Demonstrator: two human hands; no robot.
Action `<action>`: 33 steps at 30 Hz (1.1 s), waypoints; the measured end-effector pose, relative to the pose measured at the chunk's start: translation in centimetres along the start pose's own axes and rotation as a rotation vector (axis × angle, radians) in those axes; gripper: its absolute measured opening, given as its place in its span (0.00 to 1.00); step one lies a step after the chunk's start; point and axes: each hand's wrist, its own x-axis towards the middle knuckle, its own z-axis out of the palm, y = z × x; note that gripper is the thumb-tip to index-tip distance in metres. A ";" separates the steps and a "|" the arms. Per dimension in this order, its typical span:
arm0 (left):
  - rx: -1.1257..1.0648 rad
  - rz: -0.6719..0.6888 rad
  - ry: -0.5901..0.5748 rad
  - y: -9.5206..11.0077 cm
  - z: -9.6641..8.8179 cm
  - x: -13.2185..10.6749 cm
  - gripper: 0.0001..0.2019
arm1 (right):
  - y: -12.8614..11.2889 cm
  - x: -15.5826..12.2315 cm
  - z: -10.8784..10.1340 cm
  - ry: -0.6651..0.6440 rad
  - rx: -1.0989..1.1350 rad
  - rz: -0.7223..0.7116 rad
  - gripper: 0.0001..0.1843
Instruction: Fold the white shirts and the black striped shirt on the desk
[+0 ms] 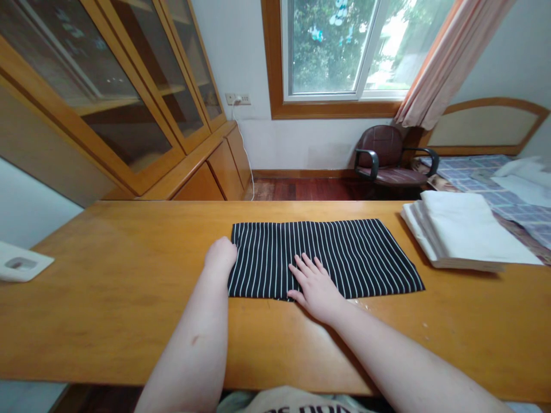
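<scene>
A black cloth with thin white stripes (pixel 357 258) lies folded into a flat oblong on the wooden table (pixel 129 310). At its left edge, my left hand (pixel 221 254) is closed on the fabric, its fingertips mostly hidden from view. My right hand (pixel 316 289) rests palm down near the middle of the cloth's front edge, with the fingers spread flat over the stripes.
A stack of folded white cloth (pixel 465 229) sits at the table's right end. At the far left is a white object with a recess (pixel 26 261). Beyond the table stand a glass-doored cabinet (pixel 172 137), an armchair (pixel 383 155) and a bed (pixel 508 195).
</scene>
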 end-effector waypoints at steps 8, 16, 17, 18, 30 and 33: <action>-0.105 0.028 -0.071 -0.5 -0.7 -0.6 0.18 | 0.1 0.0 0.2 0.006 0.002 -0.003 0.35; -0.555 0.012 -0.358 -2.0 -1.8 -1.7 0.12 | -0.2 0.1 -0.2 0.007 0.098 0.028 0.34; -0.678 0.013 -0.399 -1.7 -2.1 -2.1 0.12 | -0.1 0.1 -0.3 0.012 0.131 0.037 0.34; -0.800 0.014 -0.445 -1.3 -2.5 -2.4 0.12 | -0.1 0.1 -0.4 0.021 0.173 0.048 0.33; -1.783 0.285 -0.614 6.2 -1.8 -7.4 0.14 | 2.7 1.3 -0.1 0.502 1.265 0.363 0.18; -1.818 0.385 -0.631 8.6 0.5 -8.1 0.12 | 3.0 1.6 -0.1 0.522 1.427 0.426 0.21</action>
